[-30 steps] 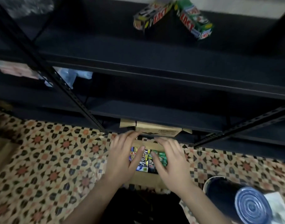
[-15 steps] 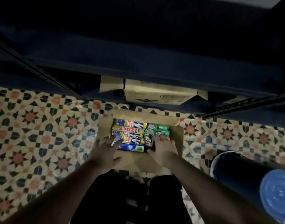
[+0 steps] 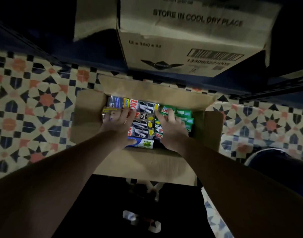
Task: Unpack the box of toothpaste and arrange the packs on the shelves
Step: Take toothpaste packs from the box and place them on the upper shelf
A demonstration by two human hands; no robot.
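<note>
An open cardboard box [image 3: 88,117] sits on the tiled floor below me, packed with toothpaste packs. Black-and-silver packs [image 3: 143,107] fill its left and middle, green packs [image 3: 183,113] its right, and one blue-and-white pack [image 3: 143,144] lies at the near edge. My left hand [image 3: 118,122] rests on the black-and-silver packs, fingers reaching toward the far left and thumb down by the blue pack. My right hand [image 3: 171,129] lies spread over the green packs, its index finger at the seam between the two colours. Neither hand has lifted a pack.
A second cardboard box [image 3: 181,40] printed "STORE IN COOL DRY PLACE" sits on the dark bottom shelf [image 3: 250,83] just beyond. A dark round bucket [image 3: 276,167] stands at the right. Patterned floor tiles [image 3: 27,109] surround the box. My feet show below it.
My view has dropped from the shelves to the box, which now looks much closer. Both hands have moved from the box's near edge onto the packs inside.
</note>
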